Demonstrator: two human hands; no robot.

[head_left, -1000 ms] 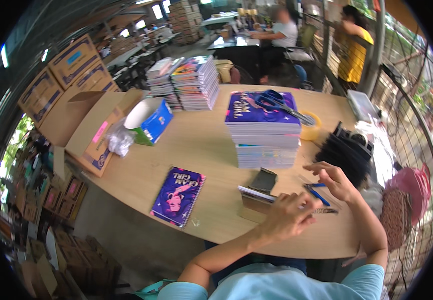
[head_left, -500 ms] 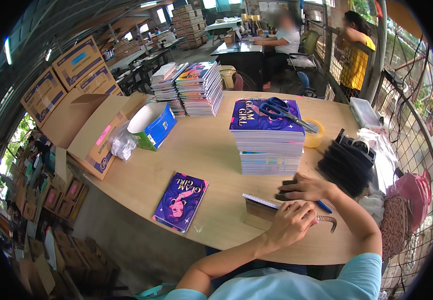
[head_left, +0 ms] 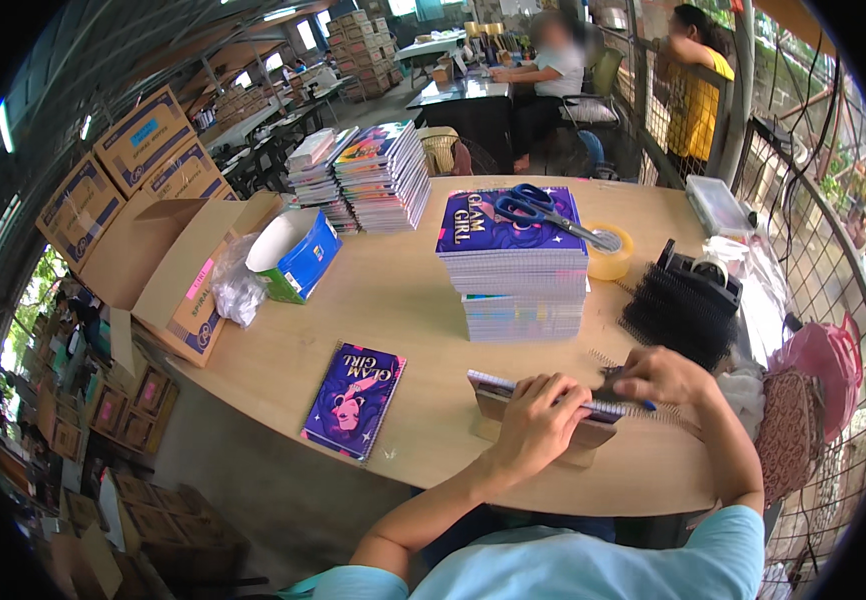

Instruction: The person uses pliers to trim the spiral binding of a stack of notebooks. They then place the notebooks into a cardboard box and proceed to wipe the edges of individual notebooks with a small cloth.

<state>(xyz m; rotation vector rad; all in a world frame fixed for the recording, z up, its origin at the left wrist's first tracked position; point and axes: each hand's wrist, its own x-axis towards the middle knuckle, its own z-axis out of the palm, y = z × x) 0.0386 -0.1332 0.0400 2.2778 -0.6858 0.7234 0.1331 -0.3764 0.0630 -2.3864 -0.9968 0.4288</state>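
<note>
My left hand [head_left: 549, 408] is closed over the top edge of a notebook [head_left: 493, 383] standing on its long edge, its brown cardboard back toward me. Just right of it, my right hand [head_left: 665, 378] is closed around a small dark tool [head_left: 610, 380], mostly hidden by the fingers, near the notebook's right end. A blue pen-like piece [head_left: 649, 405] shows below that hand. Thin loose wire coil [head_left: 668, 420] trails on the table there. Another purple notebook [head_left: 355, 402], spiral-bound, lies flat to the left.
Beyond my hands stands a tall notebook stack [head_left: 513, 270] with blue scissors [head_left: 538, 208] on top, beside a tape roll [head_left: 610, 252]. Black spiral wires [head_left: 678, 315] lie to the right. Leftward are a cut-open blue box [head_left: 308, 258], more notebook stacks [head_left: 383, 180] and cartons [head_left: 163, 270].
My right hand has moved right and up, away from the left hand, with the dark tool. My left hand and the notebook have shifted slightly left. The view has also shifted a little.
</note>
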